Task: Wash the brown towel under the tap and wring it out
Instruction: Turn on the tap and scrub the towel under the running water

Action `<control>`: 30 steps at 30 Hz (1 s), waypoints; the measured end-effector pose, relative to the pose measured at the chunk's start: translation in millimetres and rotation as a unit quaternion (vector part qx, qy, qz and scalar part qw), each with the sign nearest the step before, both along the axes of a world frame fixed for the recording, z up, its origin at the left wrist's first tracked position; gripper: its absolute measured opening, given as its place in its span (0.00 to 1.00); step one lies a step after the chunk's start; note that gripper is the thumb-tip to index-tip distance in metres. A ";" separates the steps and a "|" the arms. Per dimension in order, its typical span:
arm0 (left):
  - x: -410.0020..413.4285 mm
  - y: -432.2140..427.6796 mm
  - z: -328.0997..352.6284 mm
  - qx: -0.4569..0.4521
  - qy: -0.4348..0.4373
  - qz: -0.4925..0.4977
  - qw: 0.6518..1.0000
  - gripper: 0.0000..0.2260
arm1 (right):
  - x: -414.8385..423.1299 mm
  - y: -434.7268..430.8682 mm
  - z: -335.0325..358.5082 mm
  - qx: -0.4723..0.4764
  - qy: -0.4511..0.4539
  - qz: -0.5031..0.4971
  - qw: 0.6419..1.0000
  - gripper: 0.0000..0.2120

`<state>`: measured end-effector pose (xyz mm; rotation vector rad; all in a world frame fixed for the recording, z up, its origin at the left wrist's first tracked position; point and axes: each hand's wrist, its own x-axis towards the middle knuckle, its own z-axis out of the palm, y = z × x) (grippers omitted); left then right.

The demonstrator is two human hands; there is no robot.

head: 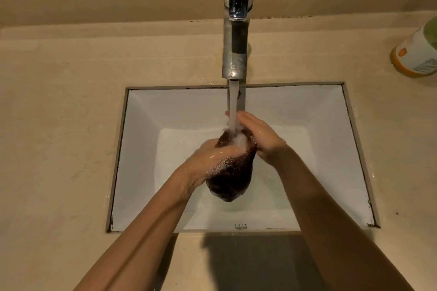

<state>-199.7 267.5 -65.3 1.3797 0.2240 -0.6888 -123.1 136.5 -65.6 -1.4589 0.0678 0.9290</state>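
You are holding the brown towel (233, 172) bunched between both hands over the white sink (142, 149). Your left hand (212, 160) is gripping its left side, with water and foam running over the knuckles. Your right hand (262, 139) is pressing against its upper right side, fingers extended toward the stream. Water is flowing from the metal tap (236, 30) onto the top of the towel. A bottle (416, 54) is standing on the beige counter (59, 101), well apart to the right.
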 end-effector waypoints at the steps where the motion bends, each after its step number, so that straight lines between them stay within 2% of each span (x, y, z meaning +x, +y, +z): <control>1: 0.3 4.3 0.7 0.009 0.047 0.028 0.998 0.10 | 1.1 -5.4 -0.9 0.045 0.025 0.024 0.998 0.25; 2: 2.5 5.6 -1.1 0.007 0.079 0.069 0.994 0.16 | 1.2 -8.3 -0.2 0.063 0.026 0.060 0.996 0.26; 3: 2.1 6.1 3.7 0.002 0.068 0.079 0.995 0.21 | 0.6 -8.9 2.6 0.052 0.006 0.086 0.995 0.24; 5: 4.0 8.7 4.8 -0.048 0.086 0.106 0.989 0.27 | 0.9 -6.3 7.4 -0.034 -0.056 0.083 0.994 0.19; 7: 4.2 11.4 2.8 -0.108 0.119 0.167 0.973 0.21 | 3.5 -3.8 8.5 -0.106 -0.112 0.020 0.988 0.11; 9: 1.3 11.0 0.4 -0.194 0.161 0.229 0.940 0.18 | 4.7 -1.6 8.2 -0.123 -0.136 -0.060 0.981 0.06; 12: -11.2 8.2 -3.4 -0.336 0.210 0.292 0.870 0.23 | 4.9 5.3 7.3 -0.108 -0.089 -0.172 0.975 0.09; 15: -17.9 6.5 -8.1 -0.392 0.206 0.270 0.855 0.36 | 4.1 16.9 -0.1 -0.106 -0.021 -0.247 0.963 0.13; 18: -18.3 6.8 -8.8 -0.409 0.177 0.267 0.854 0.34 | 6.8 27.4 -7.4 -0.146 -0.037 -0.273 0.950 0.15; 23: -16.2 9.5 -20.5 -0.347 0.166 0.288 0.877 0.34 | 9.9 30.0 -10.1 -0.171 -0.083 -0.260 0.947 0.17; 25: -12.2 7.1 -21.5 -0.314 0.155 0.303 0.887 0.27 | 8.0 26.5 -1.8 -0.164 -0.096 -0.248 0.950 0.16; 27: -4.2 6.0 -22.3 -0.300 0.156 0.327 0.882 0.20 | 3.7 19.3 9.7 -0.167 -0.132 -0.198 0.957 0.14; 30: 9.4 4.4 -17.6 -0.291 0.193 0.369 0.861 0.21 | -16.3 13.4 28.2 -0.129 -0.156 -0.066 0.977 0.15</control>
